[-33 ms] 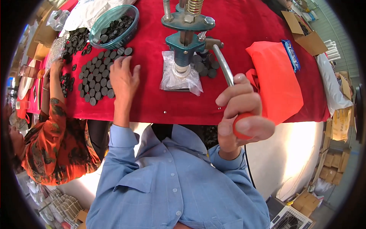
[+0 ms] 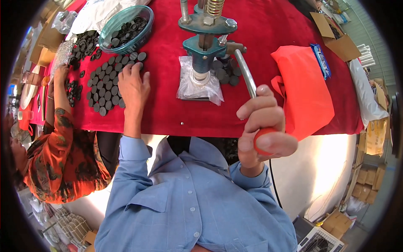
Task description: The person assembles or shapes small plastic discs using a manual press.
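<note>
Your right hand is wrapped round the lever's knob at the tabletop's near edge, bag close beside; your half-open left hand is over discs, hold unclear, bowl beyond.

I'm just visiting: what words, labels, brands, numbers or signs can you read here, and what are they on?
Blue packet: pale lettering, too small and blurred to read.
Yellow bag at far right: marks like print, too small to read.
Press, black discs, red bag: no writing I can make out.
</note>
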`<state>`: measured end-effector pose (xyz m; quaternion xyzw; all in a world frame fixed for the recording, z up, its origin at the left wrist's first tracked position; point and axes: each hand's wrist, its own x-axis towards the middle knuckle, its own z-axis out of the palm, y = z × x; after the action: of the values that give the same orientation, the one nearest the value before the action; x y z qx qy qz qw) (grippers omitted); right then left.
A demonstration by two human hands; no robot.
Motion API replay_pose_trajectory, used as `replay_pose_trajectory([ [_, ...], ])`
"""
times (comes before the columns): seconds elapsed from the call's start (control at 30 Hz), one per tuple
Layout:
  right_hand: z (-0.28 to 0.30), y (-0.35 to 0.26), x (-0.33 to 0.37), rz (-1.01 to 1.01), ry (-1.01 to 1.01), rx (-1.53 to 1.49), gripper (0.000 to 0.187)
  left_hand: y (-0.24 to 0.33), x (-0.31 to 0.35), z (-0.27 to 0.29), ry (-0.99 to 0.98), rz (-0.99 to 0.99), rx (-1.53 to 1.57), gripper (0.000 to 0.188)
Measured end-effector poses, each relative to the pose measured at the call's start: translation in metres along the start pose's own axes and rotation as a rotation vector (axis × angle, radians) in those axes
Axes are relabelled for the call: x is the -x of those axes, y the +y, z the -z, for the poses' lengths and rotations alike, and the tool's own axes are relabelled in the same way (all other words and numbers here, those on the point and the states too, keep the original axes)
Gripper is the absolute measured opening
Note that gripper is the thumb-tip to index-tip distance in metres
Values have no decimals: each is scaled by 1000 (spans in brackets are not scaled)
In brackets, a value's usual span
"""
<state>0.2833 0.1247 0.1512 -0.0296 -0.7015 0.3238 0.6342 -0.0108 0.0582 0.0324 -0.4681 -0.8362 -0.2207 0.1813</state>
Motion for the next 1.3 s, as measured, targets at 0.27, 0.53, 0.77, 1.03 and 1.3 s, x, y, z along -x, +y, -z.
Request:
replay_pose_trajectory([
  [0.27,1,0,29,-10,17,74,39,-19,-1,-14,-49,-46,-28,42],
  [0.53,6,8,-14,81,-37,68,43,10,11,-9,-140,-29,405,40],
  [0.77,-6,31,-92,115,82,-24,31,89,18,10,-105,-97,731,48],
  [1.03,-14,30,-111,-72,201,-60,21,119,6,9,-196,-113,640,63],
  [1.3,-2,11,-62,95,-39,63,40,87,19,25,-15,-155,655,49],
])
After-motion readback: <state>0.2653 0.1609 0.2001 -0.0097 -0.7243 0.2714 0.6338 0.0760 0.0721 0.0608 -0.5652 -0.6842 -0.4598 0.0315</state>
